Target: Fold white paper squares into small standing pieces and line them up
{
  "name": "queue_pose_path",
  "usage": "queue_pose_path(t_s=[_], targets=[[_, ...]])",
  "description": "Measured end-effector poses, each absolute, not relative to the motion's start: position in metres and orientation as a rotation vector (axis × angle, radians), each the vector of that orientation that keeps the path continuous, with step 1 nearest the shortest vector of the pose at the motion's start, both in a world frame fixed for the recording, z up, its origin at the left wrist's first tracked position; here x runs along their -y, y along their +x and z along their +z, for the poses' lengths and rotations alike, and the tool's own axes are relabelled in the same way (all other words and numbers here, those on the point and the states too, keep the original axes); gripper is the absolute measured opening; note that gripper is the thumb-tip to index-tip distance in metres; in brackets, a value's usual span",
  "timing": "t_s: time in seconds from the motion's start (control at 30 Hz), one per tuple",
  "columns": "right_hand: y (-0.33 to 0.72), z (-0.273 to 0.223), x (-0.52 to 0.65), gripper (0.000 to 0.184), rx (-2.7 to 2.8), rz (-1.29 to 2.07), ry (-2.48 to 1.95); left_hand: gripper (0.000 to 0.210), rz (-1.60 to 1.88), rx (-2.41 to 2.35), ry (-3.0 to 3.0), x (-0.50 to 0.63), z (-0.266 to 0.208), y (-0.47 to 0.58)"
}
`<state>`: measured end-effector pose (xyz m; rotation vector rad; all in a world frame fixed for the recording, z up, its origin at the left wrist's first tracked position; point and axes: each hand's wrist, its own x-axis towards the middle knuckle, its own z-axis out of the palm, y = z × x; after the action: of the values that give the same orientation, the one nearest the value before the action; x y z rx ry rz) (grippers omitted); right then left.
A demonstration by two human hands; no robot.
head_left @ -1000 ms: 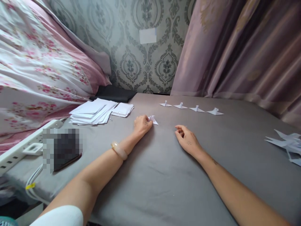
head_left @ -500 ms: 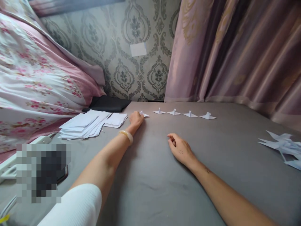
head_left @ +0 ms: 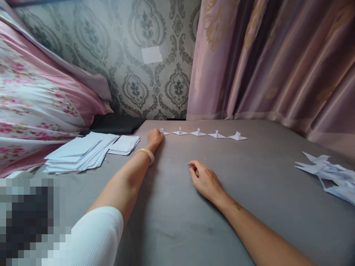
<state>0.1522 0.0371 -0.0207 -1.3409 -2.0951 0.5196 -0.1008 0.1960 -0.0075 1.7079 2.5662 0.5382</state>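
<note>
A row of small white folded paper cranes (head_left: 198, 133) stands along the far side of the grey cloth surface (head_left: 172, 214), wings spread flat and a narrow piece upright in the middle. At the left end of that row, my left hand (head_left: 155, 136) has its fingers closed on one more paper crane (head_left: 164, 132), which it partly covers. Nearer to me, my right hand (head_left: 205, 179) rests on the cloth, fingers loosely curled with a gap at the thumb. Nothing shows in it.
Stacks of white paper sheets (head_left: 80, 151) and a smaller paper pile (head_left: 124, 144) lie left of my left arm. Behind them is a black flat item (head_left: 113, 124). A heap of pointed folded paper (head_left: 330, 175) lies far right. Patterned wall (head_left: 155, 85) and curtains (head_left: 249, 66) border the back.
The view has shifted, so most things sit farther left in it. My left hand stays at the crane on the row's left end; my right hand still rests on the cloth.
</note>
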Motion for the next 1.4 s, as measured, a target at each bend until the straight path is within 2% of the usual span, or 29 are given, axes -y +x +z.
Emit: queue_pose_path(t_s=[0.87, 1.13, 1.27, 1.4], targets=[[0.150, -0.017, -0.035, 0.026, 2.096, 0.557, -1.403, 0.035, 0.724, -2.519, 1.713, -0.209, -0.017, -0.104], [0.151, -0.017, -0.035, 0.027, 2.104, 0.554, -1.384, 0.041, 0.958, -2.447, 1.632, -0.191, -0.012, -0.114], [0.153, -0.017, -0.036, 0.026, 2.123, 0.536, -1.363, 0.035, 1.159, -2.408, 1.593, -0.161, 0.007, -0.139], [0.155, -0.021, -0.037, 0.026, 2.147, 0.502, -1.313, 0.043, 1.345, -2.432, 1.510, -0.119, 0.028, -0.184]])
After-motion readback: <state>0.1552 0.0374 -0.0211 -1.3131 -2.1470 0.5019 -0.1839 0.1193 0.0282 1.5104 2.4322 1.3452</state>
